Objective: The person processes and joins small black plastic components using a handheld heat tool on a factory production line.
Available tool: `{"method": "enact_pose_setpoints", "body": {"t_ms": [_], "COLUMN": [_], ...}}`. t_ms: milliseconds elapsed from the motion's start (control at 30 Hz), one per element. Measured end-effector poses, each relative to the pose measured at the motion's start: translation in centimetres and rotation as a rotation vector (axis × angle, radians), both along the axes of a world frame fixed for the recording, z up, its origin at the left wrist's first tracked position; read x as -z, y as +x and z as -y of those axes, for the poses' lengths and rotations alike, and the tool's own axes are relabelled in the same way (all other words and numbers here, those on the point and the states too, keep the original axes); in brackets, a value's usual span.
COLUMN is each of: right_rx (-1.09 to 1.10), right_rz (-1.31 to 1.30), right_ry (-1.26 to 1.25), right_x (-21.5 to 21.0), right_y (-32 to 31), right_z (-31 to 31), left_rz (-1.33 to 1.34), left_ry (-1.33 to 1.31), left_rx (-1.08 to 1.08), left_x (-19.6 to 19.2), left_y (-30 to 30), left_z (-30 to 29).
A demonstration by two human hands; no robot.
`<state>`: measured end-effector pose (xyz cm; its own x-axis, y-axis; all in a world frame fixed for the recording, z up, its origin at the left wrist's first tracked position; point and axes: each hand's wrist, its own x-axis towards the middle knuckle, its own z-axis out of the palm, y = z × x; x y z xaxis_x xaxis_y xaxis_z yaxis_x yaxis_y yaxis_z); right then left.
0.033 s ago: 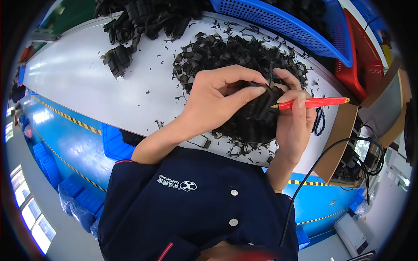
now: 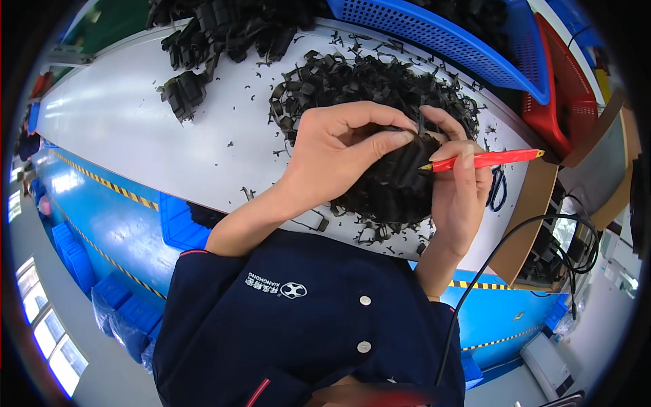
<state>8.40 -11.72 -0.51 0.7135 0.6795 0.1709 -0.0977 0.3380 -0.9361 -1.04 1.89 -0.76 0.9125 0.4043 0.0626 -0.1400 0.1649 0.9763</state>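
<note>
My left hand [image 2: 339, 149] is closed, its thumb and index finger pinching the upper edge of a black moulded plastic part [image 2: 405, 165]. Around a slim red pen-shaped tool [image 2: 491, 159] the fingers of my right hand [image 2: 462, 180] are closed. The tool's pointed brass-coloured tip lies at the right side of the black part, and whether it touches is too small to tell. The upper fingers of my right hand also reach round the far side of that part. Behind and under both hands spreads a heap of black plastic scraps [image 2: 359, 78].
More black parts [image 2: 183, 95] lie at the far left of the white table [image 2: 129, 115]. A blue perforated basket [image 2: 434, 34] and a red basket [image 2: 556, 88] stand at the back right. An open cardboard box [image 2: 525, 234] and a black cable [image 2: 475, 271] are at the right.
The red tool and my right hand have shifted very slightly left. My left hand keeps its pinch on the black part.
</note>
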Motion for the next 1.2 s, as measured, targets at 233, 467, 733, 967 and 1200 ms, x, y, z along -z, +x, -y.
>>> {"method": "enact_pose_setpoints", "body": {"t_ms": [233,467,733,967,1200], "right_rx": [-0.089,0.005,-0.004,0.422,0.245], "right_rz": [-0.017,0.001,0.181,0.507,0.517], "right_ry": [-0.092,0.005,-0.058,0.026,-0.003], "right_x": [0.4,-0.2,0.0,-0.3,-1.1], "right_y": [0.1,0.6,0.1,-1.3,-1.6], "right_z": [0.8,1.3,0.9,0.5,0.3], "left_rz": [0.265,0.099,-0.069,-0.082,-0.075], "left_ry": [-0.286,-0.445,-0.139,-0.574,-0.488], "left_rx": [-0.069,0.172,0.223,0.121,0.166], "left_x": [-0.1,1.3,0.3,0.0,-1.2], "left_y": [0.9,0.0,0.0,-0.6,-1.2], "left_z": [-0.5,-2.2,0.3,0.9,0.8]}}
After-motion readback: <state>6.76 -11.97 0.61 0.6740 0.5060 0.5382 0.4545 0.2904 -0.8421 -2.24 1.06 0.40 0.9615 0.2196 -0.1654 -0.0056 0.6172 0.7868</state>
